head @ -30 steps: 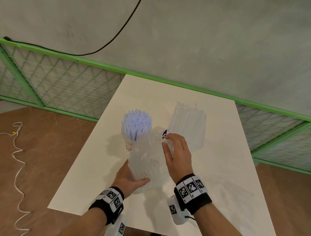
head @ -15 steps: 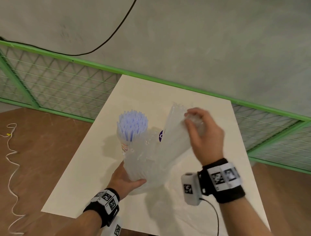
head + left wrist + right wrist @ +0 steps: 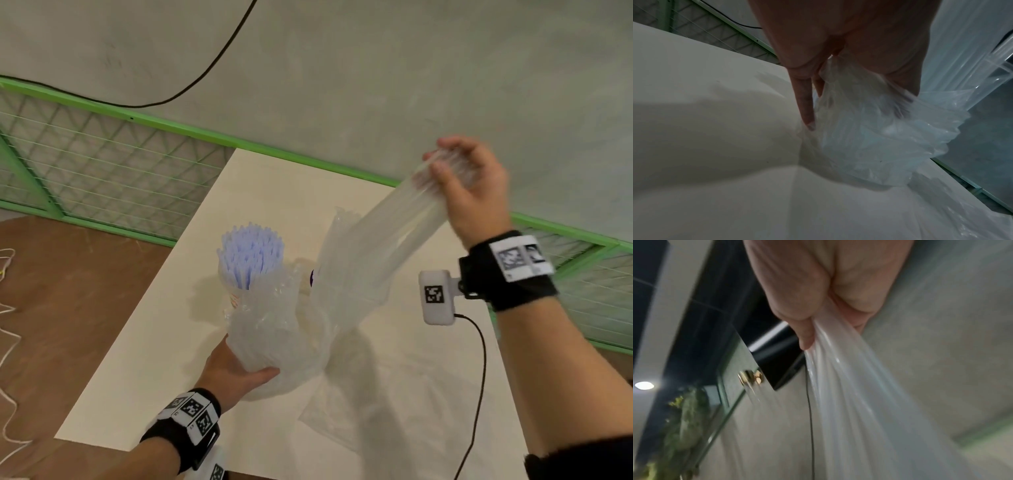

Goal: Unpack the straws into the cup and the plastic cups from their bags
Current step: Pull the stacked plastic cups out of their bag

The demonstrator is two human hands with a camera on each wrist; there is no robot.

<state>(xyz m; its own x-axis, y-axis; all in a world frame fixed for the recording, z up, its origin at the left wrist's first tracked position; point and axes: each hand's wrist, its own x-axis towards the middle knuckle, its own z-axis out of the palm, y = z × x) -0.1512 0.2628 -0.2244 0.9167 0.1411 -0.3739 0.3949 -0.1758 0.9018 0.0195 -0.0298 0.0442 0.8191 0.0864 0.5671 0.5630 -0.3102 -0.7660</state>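
A pale cream table (image 3: 260, 192) stands against a grey plaster wall (image 3: 376, 75), its far edge meeting a bright green metal rail (image 3: 191, 128). Below the rail, green-framed wire mesh panels (image 3: 102, 171) run along the wall on both sides of the table. A black cable (image 3: 212, 65) droops across the plaster. The floor (image 3: 78, 291) is reddish-brown and scuffed, with a thin white cord (image 3: 8, 342) snaking over it at the left. In the blurred right wrist view, a round ceiling light (image 3: 644, 385) glows beside dark panels and some greenery (image 3: 684, 418).
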